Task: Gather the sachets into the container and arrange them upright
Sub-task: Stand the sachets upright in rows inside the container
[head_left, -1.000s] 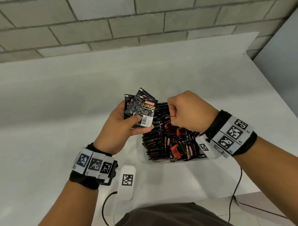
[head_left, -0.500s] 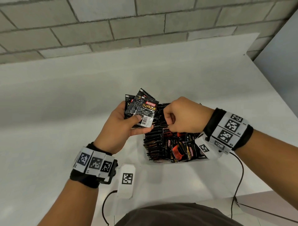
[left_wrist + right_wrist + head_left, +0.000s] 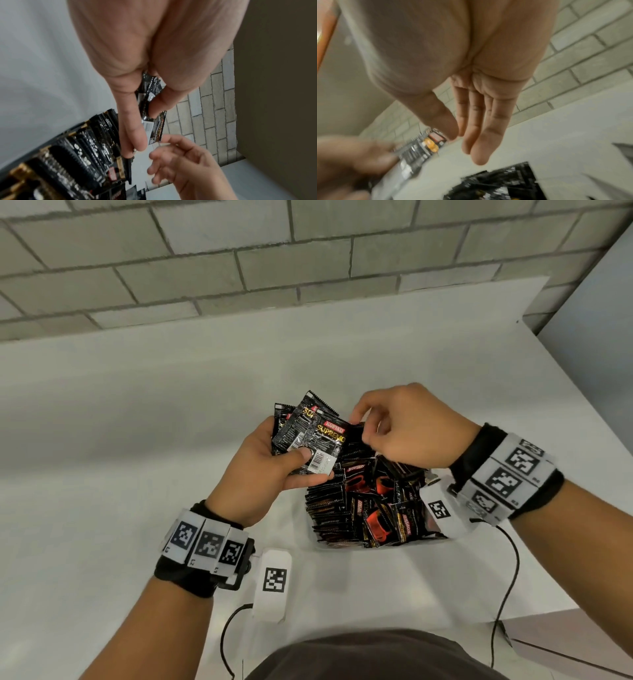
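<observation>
My left hand (image 3: 294, 470) grips a fanned bundle of black sachets (image 3: 308, 429) just left of the clear container (image 3: 329, 544). The container is packed with black and red sachets (image 3: 370, 501); those along its left side stand upright in rows (image 3: 77, 155). My right hand (image 3: 361, 428) hovers over the container's far end. Its fingers are straight and its fingertips (image 3: 164, 138) are at the right edge of the bundle's top sachet (image 3: 157, 129). In the right wrist view the right hand (image 3: 465, 146) holds nothing, with the bundle (image 3: 423, 147) beside the thumb.
The white table (image 3: 137, 440) runs back to a grey brick wall (image 3: 308, 261). Its right edge slants off behind my right wrist, and its front edge lies close to my body. A black cable (image 3: 510, 570) hangs over that front edge.
My right hand has risen from the sachets in the container, uncurled its fingers and moved left to the bundle. The left hand keeps its grip in the same place.
</observation>
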A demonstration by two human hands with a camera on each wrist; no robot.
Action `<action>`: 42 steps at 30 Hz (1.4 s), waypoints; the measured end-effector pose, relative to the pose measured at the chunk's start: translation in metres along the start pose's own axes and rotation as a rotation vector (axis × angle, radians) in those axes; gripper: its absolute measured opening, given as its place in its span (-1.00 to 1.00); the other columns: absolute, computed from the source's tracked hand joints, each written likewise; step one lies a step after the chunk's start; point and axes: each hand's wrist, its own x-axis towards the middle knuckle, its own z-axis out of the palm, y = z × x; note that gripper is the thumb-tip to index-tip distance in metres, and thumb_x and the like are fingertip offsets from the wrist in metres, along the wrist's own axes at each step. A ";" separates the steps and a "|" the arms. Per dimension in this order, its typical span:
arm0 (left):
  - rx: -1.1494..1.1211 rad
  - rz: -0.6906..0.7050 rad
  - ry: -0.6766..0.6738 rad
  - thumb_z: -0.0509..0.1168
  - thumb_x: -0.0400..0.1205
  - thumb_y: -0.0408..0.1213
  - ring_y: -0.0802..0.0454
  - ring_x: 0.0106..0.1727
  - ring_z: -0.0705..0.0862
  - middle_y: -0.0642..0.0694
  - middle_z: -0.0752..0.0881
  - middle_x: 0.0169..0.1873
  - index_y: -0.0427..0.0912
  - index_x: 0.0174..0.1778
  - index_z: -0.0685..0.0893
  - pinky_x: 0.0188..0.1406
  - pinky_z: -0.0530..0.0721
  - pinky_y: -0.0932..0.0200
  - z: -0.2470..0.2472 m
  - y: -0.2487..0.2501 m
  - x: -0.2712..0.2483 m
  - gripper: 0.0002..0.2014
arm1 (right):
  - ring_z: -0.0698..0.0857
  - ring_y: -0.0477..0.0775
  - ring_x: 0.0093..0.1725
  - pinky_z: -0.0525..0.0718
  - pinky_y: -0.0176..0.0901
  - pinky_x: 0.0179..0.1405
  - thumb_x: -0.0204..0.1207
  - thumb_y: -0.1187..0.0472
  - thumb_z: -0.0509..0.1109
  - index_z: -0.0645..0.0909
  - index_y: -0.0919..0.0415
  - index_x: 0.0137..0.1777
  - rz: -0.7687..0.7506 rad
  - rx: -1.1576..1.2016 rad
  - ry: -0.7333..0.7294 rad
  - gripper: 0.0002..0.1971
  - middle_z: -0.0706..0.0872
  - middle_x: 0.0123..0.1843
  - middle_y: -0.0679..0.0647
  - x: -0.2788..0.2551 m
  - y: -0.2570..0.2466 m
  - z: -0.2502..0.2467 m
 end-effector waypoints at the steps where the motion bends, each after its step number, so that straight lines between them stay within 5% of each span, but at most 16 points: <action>1: -0.006 -0.005 -0.014 0.23 0.71 -0.67 -0.43 0.15 0.82 -0.34 0.79 0.23 -0.29 0.45 0.52 0.00 0.86 -0.14 0.003 0.000 0.000 -0.59 | 0.78 -0.02 -0.28 0.78 -0.02 -0.10 0.52 0.26 0.44 0.73 -0.03 0.10 -0.009 0.058 0.055 -0.78 0.82 -0.22 -0.01 -0.003 -0.003 -0.003; 6: -0.037 -0.006 -0.065 0.27 0.69 -0.64 -0.30 0.21 0.82 -0.30 0.78 0.27 -0.28 0.47 0.53 0.03 0.86 -0.18 0.014 0.000 0.000 -0.57 | 0.76 -0.08 -0.27 0.77 0.00 -0.11 0.39 0.04 0.67 0.66 -0.10 0.21 0.006 0.182 0.087 -0.59 0.81 -0.16 -0.04 -0.008 -0.012 0.001; 8: -0.060 -0.012 -0.057 0.24 0.74 -0.57 -0.31 0.17 0.83 -0.29 0.79 0.26 -0.27 0.45 0.54 -0.01 0.86 -0.16 0.016 0.001 0.000 -0.64 | 0.71 -0.18 -0.32 0.73 -0.09 -0.15 0.38 0.08 0.69 0.67 -0.11 0.22 0.033 0.182 0.108 -0.57 0.80 -0.17 -0.06 -0.008 -0.006 0.000; 12: -0.115 -0.054 -0.010 0.12 0.81 -0.51 -0.56 0.00 0.82 -0.43 0.78 0.08 -0.29 0.39 0.57 -0.12 0.87 -0.09 0.013 0.003 -0.001 -0.74 | 0.68 -0.20 -0.30 0.63 -0.25 -0.16 0.48 0.15 0.61 0.77 -0.07 -0.02 0.018 0.220 0.313 -0.86 0.78 -0.17 -0.19 -0.015 0.002 -0.008; 15: -0.107 -0.056 -0.036 0.14 0.80 -0.52 -0.59 0.04 0.80 -0.49 0.76 0.12 -0.35 0.42 0.56 -0.01 0.86 -0.12 0.014 0.002 -0.003 -0.72 | 0.79 0.03 -0.08 0.81 0.02 0.01 0.44 0.38 0.61 0.82 0.15 -0.10 -0.135 0.502 0.509 -0.87 0.79 -0.08 0.05 -0.025 0.001 -0.013; 18: -0.155 -0.064 -0.109 0.11 0.79 -0.57 -0.60 0.13 0.77 -0.53 0.73 0.22 -0.37 0.47 0.55 0.04 0.85 -0.15 0.019 0.003 -0.006 -0.66 | 0.78 0.14 0.05 0.81 0.08 0.11 0.38 0.52 0.47 0.84 0.27 -0.13 -0.279 0.503 0.406 -0.81 0.76 0.01 0.14 -0.032 -0.002 -0.002; 22: -0.274 -0.087 -0.124 0.01 0.82 -0.41 -0.57 0.24 0.74 -0.43 0.73 0.30 -0.41 0.47 0.54 0.02 0.84 -0.24 0.023 0.008 -0.005 -0.64 | 0.75 0.19 -0.05 0.74 0.12 -0.04 0.40 0.39 0.45 0.80 0.33 -0.20 -0.312 0.563 0.266 -0.91 0.75 -0.07 0.17 -0.036 0.003 0.008; 23: -0.254 -0.081 -0.124 0.05 0.84 -0.33 -0.50 0.25 0.75 -0.40 0.74 0.31 -0.39 0.47 0.54 0.02 0.84 -0.24 0.023 0.009 -0.005 -0.65 | 0.75 0.21 -0.06 0.74 0.19 -0.02 0.42 0.39 0.53 0.78 0.31 -0.18 -0.307 0.560 0.239 -0.98 0.75 -0.09 0.15 -0.036 0.005 0.008; 26: -0.093 -0.053 -0.135 0.30 0.71 -0.35 -0.36 0.08 0.84 -0.30 0.80 0.21 -0.29 0.47 0.55 -0.14 0.85 -0.10 0.025 0.009 -0.005 -0.61 | 0.76 0.27 -0.03 0.76 0.29 0.05 0.39 0.43 0.61 0.71 0.17 -0.03 -0.253 0.518 0.137 -0.76 0.76 -0.02 0.08 -0.034 0.007 0.010; 29: -0.035 -0.021 -0.151 0.33 0.65 -0.56 -0.47 -0.06 0.85 -0.40 0.79 0.18 -0.27 0.49 0.48 -0.17 0.86 -0.11 0.024 0.006 -0.006 -0.53 | 0.77 0.13 -0.02 0.80 0.02 0.05 0.38 0.41 0.65 0.65 0.05 0.13 -0.131 0.566 0.189 -0.59 0.74 0.11 0.01 -0.031 0.005 0.011; 33: -0.062 0.006 -0.153 0.34 0.60 -0.62 -0.54 0.01 0.82 -0.40 0.78 0.22 -0.24 0.49 0.46 -0.08 0.85 -0.26 0.021 0.003 -0.007 -0.47 | 0.80 -0.03 -0.28 0.73 -0.27 -0.20 0.38 0.11 0.70 0.74 -0.01 -0.01 0.058 0.408 0.224 -0.76 0.83 -0.24 -0.03 -0.029 0.004 0.006; 35: -0.008 0.004 -0.137 0.37 0.61 -0.62 -0.51 0.00 0.83 -0.37 0.79 0.20 -0.22 0.47 0.45 -0.10 0.85 -0.27 0.019 0.001 -0.007 -0.47 | 0.82 0.10 -0.32 0.78 -0.14 -0.26 0.41 0.20 0.68 0.78 0.05 -0.08 0.061 0.483 0.163 -0.85 0.83 -0.28 0.06 -0.030 0.002 0.005; 38: 0.106 0.015 -0.016 0.42 0.66 -0.46 -0.42 -0.09 0.85 -0.34 0.79 0.11 -0.19 0.41 0.49 -0.21 0.84 -0.23 0.010 0.000 -0.004 -0.58 | 0.80 0.31 -0.19 0.86 0.12 -0.32 0.49 0.27 0.62 0.81 0.04 -0.08 0.046 0.540 0.268 -0.89 0.77 -0.14 0.25 -0.030 0.007 0.000; 42: 0.042 -0.012 0.113 0.27 0.78 -0.34 -0.46 -0.16 0.82 -0.37 0.76 0.05 -0.20 0.30 0.57 -0.29 0.83 -0.21 -0.006 0.004 -0.001 -0.81 | 0.82 0.29 -0.23 0.85 0.21 -0.34 0.55 0.27 0.56 0.81 -0.07 -0.08 0.067 0.433 0.177 -0.84 0.74 -0.09 0.22 -0.030 0.020 -0.008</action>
